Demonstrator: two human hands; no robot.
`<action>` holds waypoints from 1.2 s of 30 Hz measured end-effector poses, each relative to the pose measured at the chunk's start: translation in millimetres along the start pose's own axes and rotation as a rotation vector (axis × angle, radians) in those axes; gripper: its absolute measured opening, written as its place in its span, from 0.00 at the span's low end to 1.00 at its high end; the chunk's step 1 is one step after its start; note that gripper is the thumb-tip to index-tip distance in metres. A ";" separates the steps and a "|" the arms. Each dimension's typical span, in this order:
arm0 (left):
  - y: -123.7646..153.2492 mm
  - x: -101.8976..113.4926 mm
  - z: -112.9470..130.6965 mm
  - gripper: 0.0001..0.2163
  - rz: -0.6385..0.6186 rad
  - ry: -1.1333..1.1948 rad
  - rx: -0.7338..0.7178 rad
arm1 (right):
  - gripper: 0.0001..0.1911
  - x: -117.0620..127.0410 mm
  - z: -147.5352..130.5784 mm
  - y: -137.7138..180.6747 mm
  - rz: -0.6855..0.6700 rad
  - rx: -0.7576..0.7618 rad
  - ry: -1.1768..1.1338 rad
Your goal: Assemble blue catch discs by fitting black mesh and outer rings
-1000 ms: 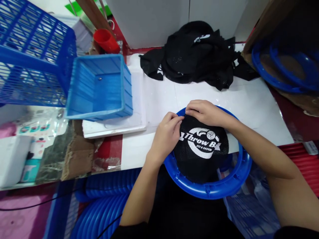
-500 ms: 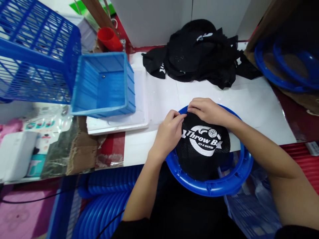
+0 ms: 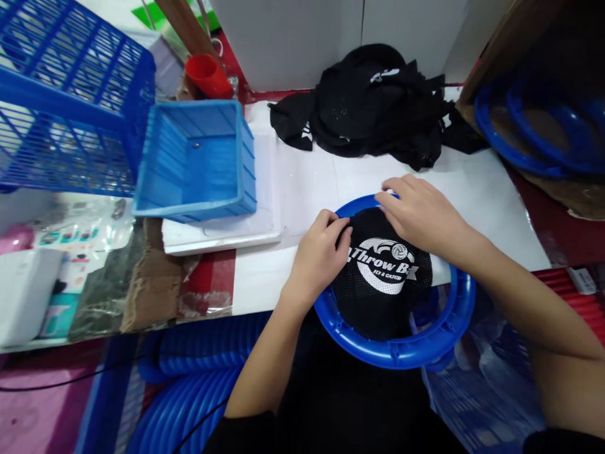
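A blue plastic ring (image 3: 394, 354) lies flat at the table's front edge, partly over my lap. Across it sits a round black mesh cloth (image 3: 378, 312) with a white "Throw Ball, Fly & Catch" print; a gap shows between cloth and ring at the lower right. My left hand (image 3: 324, 249) is closed at the upper left of the ring, thumb and forefinger pinching the cloth's edge. At the top of the ring, my right hand (image 3: 418, 211) has its fingers bent over the rim and the cloth edge; its fingertips are partly hidden.
More black mesh cloths (image 3: 373, 107) lie heaped at the back. To the left stand a light blue bin (image 3: 198, 157), a blue basket (image 3: 70, 94) and a red cup (image 3: 208, 74). Blue rings (image 3: 520, 151) lean at the right. Stacked blue rings (image 3: 198, 384) sit below the table.
My right hand has moved right along the top of the ring, away from my left hand. My left hand has stayed at the upper left rim.
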State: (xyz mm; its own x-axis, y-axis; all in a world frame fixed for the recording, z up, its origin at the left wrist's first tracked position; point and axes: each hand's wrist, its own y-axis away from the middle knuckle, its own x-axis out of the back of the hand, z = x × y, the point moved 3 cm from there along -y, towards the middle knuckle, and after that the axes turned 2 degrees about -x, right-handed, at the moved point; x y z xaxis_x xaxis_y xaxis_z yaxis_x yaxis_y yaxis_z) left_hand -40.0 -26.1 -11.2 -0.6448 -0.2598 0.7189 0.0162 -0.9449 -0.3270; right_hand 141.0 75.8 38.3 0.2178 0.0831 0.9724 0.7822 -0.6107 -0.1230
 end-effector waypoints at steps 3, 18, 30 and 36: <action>6.0 0.3 2.6 0.09 0.079 -0.047 0.032 | 0.14 20.4 -14.3 55.4 -0.035 -0.148 0.175; 45.5 37.3 27.3 0.13 -0.174 -0.313 0.205 | 0.10 -15.1 28.1 68.3 -0.053 -0.359 -0.007; -106.0 21.2 31.6 0.05 -0.614 -0.042 -0.404 | 0.06 -25.4 49.1 -3.1 -0.044 0.047 -0.747; -88.1 -3.7 10.4 0.10 -0.497 -0.012 -0.403 | 0.06 -21.0 38.8 4.0 0.040 0.067 -0.784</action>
State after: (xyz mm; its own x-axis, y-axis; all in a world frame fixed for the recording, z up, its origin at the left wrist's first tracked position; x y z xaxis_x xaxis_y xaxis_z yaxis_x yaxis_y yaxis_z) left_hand -31.1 56.0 21.3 -0.4924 0.1852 0.8504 -0.5728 -0.8046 -0.1565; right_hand 162.2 102.1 9.7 0.5751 0.6089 0.5464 0.7933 -0.5784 -0.1904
